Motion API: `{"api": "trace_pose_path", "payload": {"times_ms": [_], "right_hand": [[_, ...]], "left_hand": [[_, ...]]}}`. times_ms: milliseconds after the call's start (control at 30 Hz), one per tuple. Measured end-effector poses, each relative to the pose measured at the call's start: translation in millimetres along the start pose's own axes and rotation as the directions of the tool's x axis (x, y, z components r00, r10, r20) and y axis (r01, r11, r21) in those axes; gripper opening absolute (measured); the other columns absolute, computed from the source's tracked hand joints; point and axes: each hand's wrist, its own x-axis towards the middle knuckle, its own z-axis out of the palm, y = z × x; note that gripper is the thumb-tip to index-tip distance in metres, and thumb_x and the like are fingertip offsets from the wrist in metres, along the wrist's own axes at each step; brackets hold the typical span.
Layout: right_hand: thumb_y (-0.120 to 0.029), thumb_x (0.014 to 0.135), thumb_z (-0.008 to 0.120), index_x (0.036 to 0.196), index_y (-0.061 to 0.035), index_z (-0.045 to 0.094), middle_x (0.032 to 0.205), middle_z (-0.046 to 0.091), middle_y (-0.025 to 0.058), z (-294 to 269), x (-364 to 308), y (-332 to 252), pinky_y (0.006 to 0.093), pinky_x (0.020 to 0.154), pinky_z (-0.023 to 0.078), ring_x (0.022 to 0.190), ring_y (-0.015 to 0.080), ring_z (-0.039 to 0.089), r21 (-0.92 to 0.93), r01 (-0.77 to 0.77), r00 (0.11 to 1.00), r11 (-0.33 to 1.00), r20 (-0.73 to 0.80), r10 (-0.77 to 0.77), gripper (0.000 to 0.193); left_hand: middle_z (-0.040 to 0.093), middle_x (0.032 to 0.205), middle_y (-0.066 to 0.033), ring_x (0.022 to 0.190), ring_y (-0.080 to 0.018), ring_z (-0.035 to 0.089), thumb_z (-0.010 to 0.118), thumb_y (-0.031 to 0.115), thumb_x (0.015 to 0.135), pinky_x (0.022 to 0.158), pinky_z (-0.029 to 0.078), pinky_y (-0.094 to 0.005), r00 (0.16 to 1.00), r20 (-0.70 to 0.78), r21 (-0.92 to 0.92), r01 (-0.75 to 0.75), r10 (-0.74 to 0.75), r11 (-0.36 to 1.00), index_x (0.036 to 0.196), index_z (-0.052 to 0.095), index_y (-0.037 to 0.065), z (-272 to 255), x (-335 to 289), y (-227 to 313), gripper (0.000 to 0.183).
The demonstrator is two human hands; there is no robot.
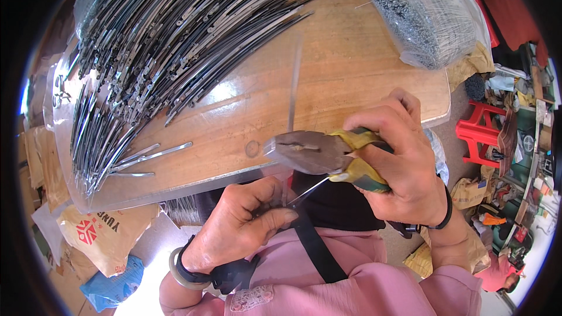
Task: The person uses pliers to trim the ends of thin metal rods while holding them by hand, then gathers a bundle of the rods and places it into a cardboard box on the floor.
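Note:
My right hand [404, 167] is wrapped round combination pliers [310, 151] with dark metal jaws and yellow-green handles. The jaws look closed and point left, above my left hand [246, 216]. In the fingers of that hand a long, thin strip [294, 90] is pinched; it rises over the table, blurred and grey. A thin shiny wire [310, 191] runs between the left fingertips and the underside of the pliers' handles. Where its right end stops is hidden. On the table [257, 105] at the left lies a large heap of dark, narrow metal strips [158, 41].
A clear plastic bag of thin looped wires [430, 17] lies at the table's far right. Several loose strips [155, 152] lie near the left front edge. A red stool [480, 131] stands on the right; a brown paper sack [108, 240] is at lower left. Another person [497, 272] shows at lower right.

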Motion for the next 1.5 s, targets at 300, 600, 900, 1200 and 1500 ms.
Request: {"api": "trace_pose_path", "payload": {"times_ms": [300, 600, 900, 1200, 1500], "right_hand": [[-0.010, 0.057, 0.067, 0.079, 0.0010, 0.064, 0.101, 0.060, 0.0133, 11.5, -1.6, 11.3, 0.0464, 0.085, 0.038, 0.084, 0.0318, 0.055, 0.016, 0.036, 0.999, 0.999, 0.015, -0.036, 0.025], [-0.007, 0.049, 0.066, 0.070, -0.0026, 0.058, 0.097, 0.061, 0.0117, 14.0, -5.2, 5.0, 0.0450, 0.075, 0.036, 0.073, 0.0264, 0.056, -0.036, 0.121, 0.985, 0.992, -0.123, -0.125, 0.023], [-0.019, 0.058, 0.067, 0.075, -0.0063, 0.066, 0.099, 0.060, 0.0081, 17.2, -3.4, -7.6, 0.0480, 0.081, 0.033, 0.074, 0.0234, 0.056, 0.017, 0.132, 0.991, 0.991, -0.016, -0.132, 0.021], [-0.025, 0.080, 0.073, 0.082, -0.0048, 0.068, 0.108, 0.061, 0.0119, 6.1, -6.1, 0.0, 0.0459, 0.081, 0.043, 0.095, 0.0289, 0.056, -0.046, 0.074, 0.978, 0.996, -0.189, -0.082, 0.021], [-0.016, 0.064, 0.083, 0.096, 0.0026, 0.070, 0.120, 0.058, 0.0133, 8.2, -23.2, -11.1, 0.0381, 0.083, 0.050, 0.098, 0.0322, 0.060, 0.331, -0.194, 0.980, 0.923, 0.114, 0.165, 0.039]], "left_hand": [[0.051, 0.065, 0.0017, 0.056, -0.0030, 0.044, 0.066, 0.001, 0.089, 0.049, 0.035, -0.0214, 0.998, -0.017, -0.011, -0.059, 0.059, 0.998, 0.093, 0.062, -0.004, 0.4, 1.7, -4.3, 0.007], [0.070, 0.101, -0.0096, 0.092, -0.0154, 0.064, 0.059, -0.008, 0.087, 0.084, 0.050, -0.0281, 0.968, 0.058, -0.004, -0.245, 0.245, 0.969, 0.115, 0.066, -0.004, -28.2, 9.1, 10.8, 0.030], [0.069, 0.088, -0.0045, 0.074, -0.0100, 0.064, 0.058, 0.006, 0.092, 0.064, 0.050, -0.0226, 0.990, 0.120, -0.179, -0.053, 0.075, 0.982, 0.116, 0.063, -0.003, -3.7, 20.4, 11.3, 0.026], [0.060, 0.071, -0.0072, 0.045, -0.0111, 0.047, 0.058, 0.015, 0.096, 0.042, 0.034, -0.0226, 0.993, -0.080, -0.609, -0.117, 0.086, 0.785, 0.106, 0.063, -0.004, 2.5, 14.2, -7.3, 0.022], [0.056, 0.066, -0.0032, 0.048, -0.0044, 0.042, 0.060, 0.005, 0.095, 0.044, 0.031, -0.0189, 0.840, -0.395, -0.403, -0.522, 0.372, 0.751, 0.096, 0.058, -0.004, 20.0, -0.9, -1.7, 0.008]]}}
